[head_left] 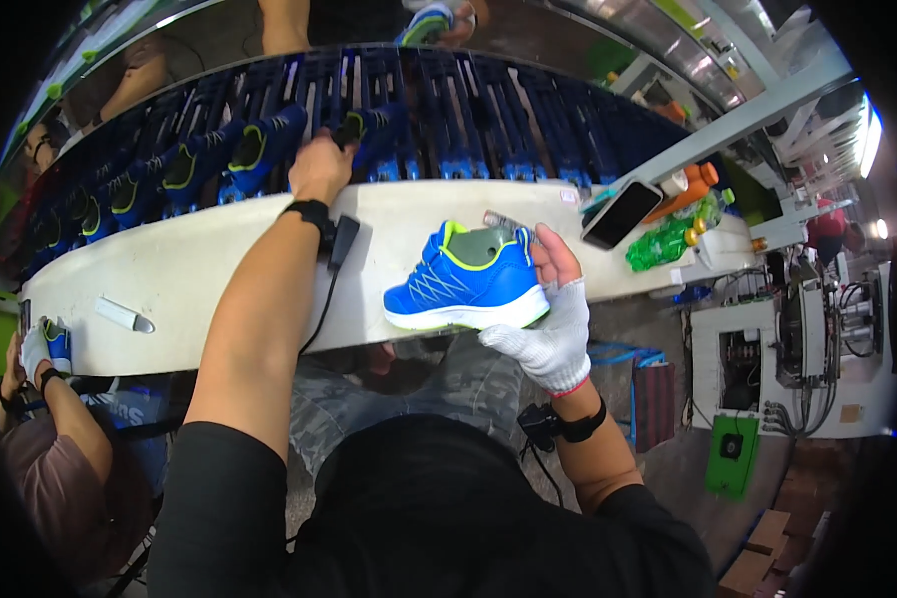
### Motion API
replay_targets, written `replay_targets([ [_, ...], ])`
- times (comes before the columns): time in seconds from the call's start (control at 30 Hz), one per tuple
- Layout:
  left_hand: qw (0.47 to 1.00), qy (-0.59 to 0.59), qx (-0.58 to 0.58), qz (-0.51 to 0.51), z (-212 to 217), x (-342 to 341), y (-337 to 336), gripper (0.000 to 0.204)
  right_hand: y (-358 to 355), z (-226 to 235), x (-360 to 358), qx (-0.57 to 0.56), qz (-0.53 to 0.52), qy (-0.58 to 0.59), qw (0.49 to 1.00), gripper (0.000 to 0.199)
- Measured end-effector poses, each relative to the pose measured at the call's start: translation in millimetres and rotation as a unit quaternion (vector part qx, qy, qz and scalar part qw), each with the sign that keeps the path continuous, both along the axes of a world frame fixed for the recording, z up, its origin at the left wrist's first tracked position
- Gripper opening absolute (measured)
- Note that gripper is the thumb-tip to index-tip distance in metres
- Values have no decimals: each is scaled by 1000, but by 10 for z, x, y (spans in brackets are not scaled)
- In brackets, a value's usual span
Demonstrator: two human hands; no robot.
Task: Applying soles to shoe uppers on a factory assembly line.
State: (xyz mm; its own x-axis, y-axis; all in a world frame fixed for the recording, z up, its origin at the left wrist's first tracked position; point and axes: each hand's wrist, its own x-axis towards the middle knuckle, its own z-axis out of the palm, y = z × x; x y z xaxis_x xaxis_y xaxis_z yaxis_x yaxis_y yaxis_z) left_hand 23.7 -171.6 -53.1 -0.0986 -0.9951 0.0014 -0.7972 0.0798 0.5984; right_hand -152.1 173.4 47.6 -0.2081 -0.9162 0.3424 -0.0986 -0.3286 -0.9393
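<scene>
While the heel of a blue sneaker is pinched by the right hand, its toe is pointed to the left. A white glove with bare fingertips is worn on that hand; the thumb is laid along the sole and the fingers are set behind the heel. The sneaker is located over the near part of a white worktable; whether the tabletop is touched by the sole cannot be determined. Yellow-green lining, silver zigzag lines and a pale sole are noted.

The bare left hand is extended across the worktable to a darker-looking sneaker on a slatted conveyor. The fingers are placed at the collar, but how firmly they are pressed together cannot be told. Further left, similar sneakers are lined up on the slats. A black strap is worn on each wrist.

On the worktable, a white strip-shaped item is found at left; at right, a smartphone, green bottles and an orange bottle are grouped near a grey metal beam. At lower left, another blue sneaker is held by a co-worker's gloved hand. Beyond the worktable's right end, a white machine is observed.
</scene>
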Motion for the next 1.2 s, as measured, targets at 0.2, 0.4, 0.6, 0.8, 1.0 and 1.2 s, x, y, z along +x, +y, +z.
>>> replay_targets([
  [0.2,981,134,-16,138,-40,-60,277,59,-330,1137,-222,-304,-204,214,905,100],
  [0.4,871,489,-5,-54,-275,676,886,41,-1734,2959,-266,-623,-234,260,699,80],
  [0.6,951,262,58,-151,-16,1874,1715,38,-3100,3979,-790,-167,-498,561,640,81],
  [0.8,972,29,-211,-95,380,1888,2050,34,-3528,3425,-396,-117,-409,573,701,67],
  [1.0,902,-31,-228,-366,557,1081,2062,86,-3715,2218,1663,-255,45,634,728,56],
  [1.2,803,-189,-276,-493,314,818,2005,42,-3706,2139,2534,-57,107,613,781,93],
])
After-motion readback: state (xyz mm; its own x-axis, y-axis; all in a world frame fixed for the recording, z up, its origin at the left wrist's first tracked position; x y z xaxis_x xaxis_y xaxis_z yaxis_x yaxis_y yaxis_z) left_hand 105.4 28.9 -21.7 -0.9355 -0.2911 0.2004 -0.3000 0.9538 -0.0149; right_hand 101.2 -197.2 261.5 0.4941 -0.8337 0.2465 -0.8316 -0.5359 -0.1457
